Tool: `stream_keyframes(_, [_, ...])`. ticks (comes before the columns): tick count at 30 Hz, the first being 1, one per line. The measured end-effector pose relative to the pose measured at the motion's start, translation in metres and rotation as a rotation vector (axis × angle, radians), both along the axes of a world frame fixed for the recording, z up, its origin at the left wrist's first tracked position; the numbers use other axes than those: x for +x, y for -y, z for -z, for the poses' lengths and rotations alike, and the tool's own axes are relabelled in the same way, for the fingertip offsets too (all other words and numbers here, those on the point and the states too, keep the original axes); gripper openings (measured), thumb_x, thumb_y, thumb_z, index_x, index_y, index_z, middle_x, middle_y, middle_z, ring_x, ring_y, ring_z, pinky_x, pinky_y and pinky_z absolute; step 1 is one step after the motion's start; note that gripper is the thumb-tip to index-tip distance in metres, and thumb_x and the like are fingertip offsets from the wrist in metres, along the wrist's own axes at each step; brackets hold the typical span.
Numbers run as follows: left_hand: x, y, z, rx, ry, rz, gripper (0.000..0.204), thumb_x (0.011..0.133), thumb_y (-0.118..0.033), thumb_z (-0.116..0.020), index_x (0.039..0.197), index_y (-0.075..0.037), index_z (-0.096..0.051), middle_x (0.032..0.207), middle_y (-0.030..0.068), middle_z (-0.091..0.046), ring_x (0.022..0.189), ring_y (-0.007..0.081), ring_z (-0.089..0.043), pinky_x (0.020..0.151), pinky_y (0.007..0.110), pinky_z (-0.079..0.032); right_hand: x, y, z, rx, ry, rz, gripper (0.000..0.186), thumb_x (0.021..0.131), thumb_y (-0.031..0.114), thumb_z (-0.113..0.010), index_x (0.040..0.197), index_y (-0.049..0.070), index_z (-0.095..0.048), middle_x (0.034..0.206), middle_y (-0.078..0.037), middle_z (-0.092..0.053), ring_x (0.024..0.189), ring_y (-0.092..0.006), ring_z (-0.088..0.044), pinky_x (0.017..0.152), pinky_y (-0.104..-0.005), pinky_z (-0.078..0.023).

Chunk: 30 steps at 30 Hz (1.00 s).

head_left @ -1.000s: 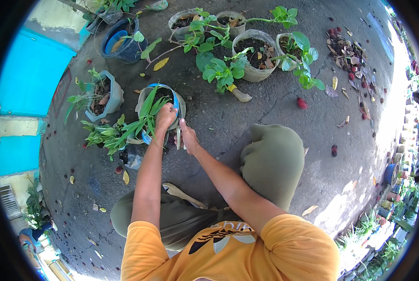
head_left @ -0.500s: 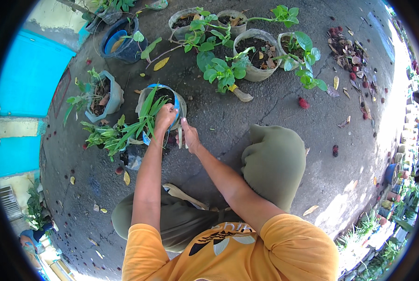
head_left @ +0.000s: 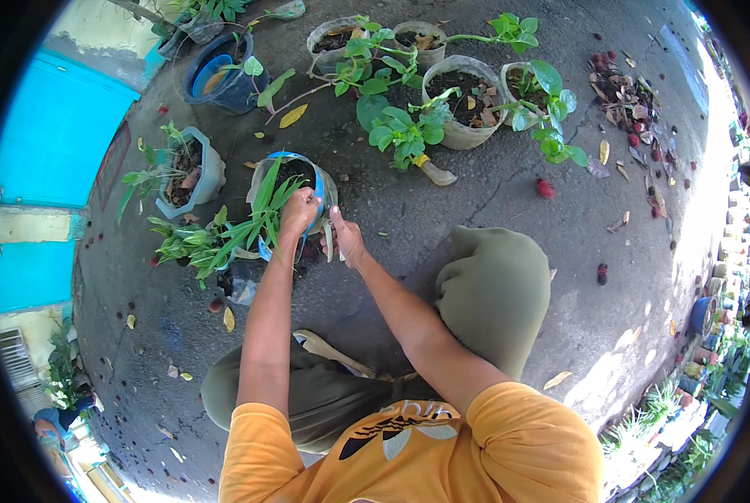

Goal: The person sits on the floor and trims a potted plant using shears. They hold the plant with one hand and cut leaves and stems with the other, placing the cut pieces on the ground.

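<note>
A white-and-blue pot with dark soil stands in front of me, and a plant with long narrow green leaves leans out over its left side. My left hand is closed on the pot's near right rim, with its fingers bent over the edge. Just right of it, my right hand grips scissors with pale handles. Their blades point away from me along the pot's outer wall, close to my left fingers. The blade tips are hard to make out.
Left of the pot are a leafy plant and a pale octagonal planter. Farther off stand a dark bucket and several potted vines, including one in a whitish pot. Dry leaves and red fruits litter the ground.
The hands stay at the pot's rim with almost the same grip. The whole view has shifted very slightly; little else differs.
</note>
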State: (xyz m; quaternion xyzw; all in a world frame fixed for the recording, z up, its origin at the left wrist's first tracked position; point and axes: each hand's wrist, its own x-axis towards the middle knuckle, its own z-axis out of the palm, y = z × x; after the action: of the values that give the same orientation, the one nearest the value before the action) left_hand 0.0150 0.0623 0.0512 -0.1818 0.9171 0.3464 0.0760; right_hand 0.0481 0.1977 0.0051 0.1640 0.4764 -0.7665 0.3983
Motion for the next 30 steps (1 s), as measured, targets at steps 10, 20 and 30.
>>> stream_keyframes(10, [-0.001,0.004,-0.005,-0.104,0.098,0.070,0.015,0.083,-0.016,-0.059,0.084,-0.001,-0.056,0.068,0.0132,-0.057,0.061,0.0190,-0.055,0.060,0.037,-0.042,-0.005,-0.005,0.004,0.133,-0.069,-0.079,0.070,0.082,0.071,-0.041,0.076,0.004,-0.060,0.057,-0.005,-0.055,0.044,-0.0155,-0.052,0.042,-0.0269,-0.044])
stream_keyframes(20, [0.012,-0.026,0.006,-0.300,0.044,-0.019,0.024,0.085,-0.023,-0.051,0.100,-0.004,-0.049,0.096,0.0240,-0.060,0.095,0.0433,-0.057,0.081,0.050,-0.043,0.000,-0.055,0.014,-0.445,0.314,-0.332,0.066,0.082,0.066,-0.046,0.096,0.003,-0.059,0.079,-0.009,-0.061,0.073,-0.0229,-0.061,0.071,-0.0356,-0.049])
stream_keyframes(30, [0.020,-0.031,0.020,-0.516,-0.187,0.138,0.033,0.077,-0.010,-0.055,0.110,-0.008,-0.056,0.106,0.0193,-0.061,0.097,0.0380,-0.060,0.080,0.048,-0.048,0.002,-0.067,0.021,-0.386,0.263,-0.157,0.062,0.080,0.062,-0.054,0.109,0.007,-0.054,0.098,-0.010,-0.059,0.090,-0.0257,-0.059,0.079,-0.0422,-0.049])
